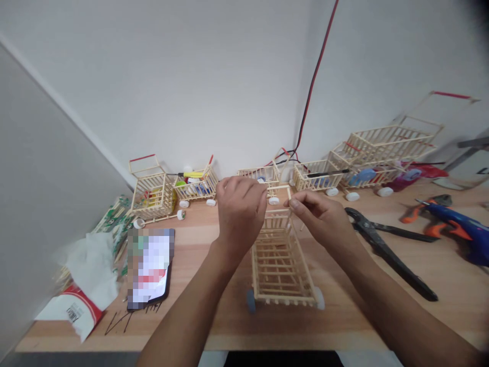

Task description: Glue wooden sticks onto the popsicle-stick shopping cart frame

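Hands are working at the far end of a miniature stick-built shopping cart, which stands on the wooden tabletop between the forearms, with its upper rail at 12 o'clock from the wrists. Right hand: thumb and index pinch a thin wooden stick at the rail, the other fingers curled in. Left hand: fingers curve down, closed together, right by the rail's near corner; grip cannot be confirmed from this view. That joint looks to call for a steady 2-hand hold.

Containers, clock positions from this cart: at 10 o'clock, a finished-looking stick cart holds a yellow item. At 11 o'clock, a second cart holds blue, yellow and red items, with a yellow-handled tool across its top. At 1 o'clock, a third cart holds a blue item, with a black-handled tool across it. Also on the bench: black pliers at 3 o'clock, a blue-and-orange hot glue gun beyond them, and a phone at 9 o'clock.
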Tool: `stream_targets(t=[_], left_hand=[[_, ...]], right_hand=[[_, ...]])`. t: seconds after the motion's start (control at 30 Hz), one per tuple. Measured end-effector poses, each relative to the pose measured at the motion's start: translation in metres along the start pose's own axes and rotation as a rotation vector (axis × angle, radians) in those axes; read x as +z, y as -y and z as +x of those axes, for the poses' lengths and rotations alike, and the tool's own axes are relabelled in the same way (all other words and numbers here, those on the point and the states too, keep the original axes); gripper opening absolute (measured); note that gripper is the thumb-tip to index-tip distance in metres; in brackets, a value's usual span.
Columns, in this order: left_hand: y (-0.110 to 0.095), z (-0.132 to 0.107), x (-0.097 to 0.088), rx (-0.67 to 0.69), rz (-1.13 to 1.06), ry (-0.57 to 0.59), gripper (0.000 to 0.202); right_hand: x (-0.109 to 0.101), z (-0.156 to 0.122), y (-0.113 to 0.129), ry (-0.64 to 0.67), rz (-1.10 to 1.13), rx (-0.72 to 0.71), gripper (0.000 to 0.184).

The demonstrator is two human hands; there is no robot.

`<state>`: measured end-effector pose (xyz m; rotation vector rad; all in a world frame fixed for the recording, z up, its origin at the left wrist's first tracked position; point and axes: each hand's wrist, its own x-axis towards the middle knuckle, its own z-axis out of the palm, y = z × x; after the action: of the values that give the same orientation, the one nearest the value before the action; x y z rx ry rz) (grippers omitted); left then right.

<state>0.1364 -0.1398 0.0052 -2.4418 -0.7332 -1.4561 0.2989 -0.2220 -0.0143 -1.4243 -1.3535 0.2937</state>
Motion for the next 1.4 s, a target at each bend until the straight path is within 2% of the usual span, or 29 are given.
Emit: stream_targets(t=[0.27, 1.4], left_hand=[[-0.0003, -0.0001, -0.0001, 0.001, -0.004, -0.002, 0.008], [-0.0003, 0.0000, 0.0008, 0.016, 0.011, -0.031, 0.007]], right_hand=[[-0.0001, 0.0001, -0.0007, 0.004, 0.009, 0.008, 0.018], [-0.0001, -0.0013, -0.0011, 0.008, 0.000, 0.005, 0.020]])
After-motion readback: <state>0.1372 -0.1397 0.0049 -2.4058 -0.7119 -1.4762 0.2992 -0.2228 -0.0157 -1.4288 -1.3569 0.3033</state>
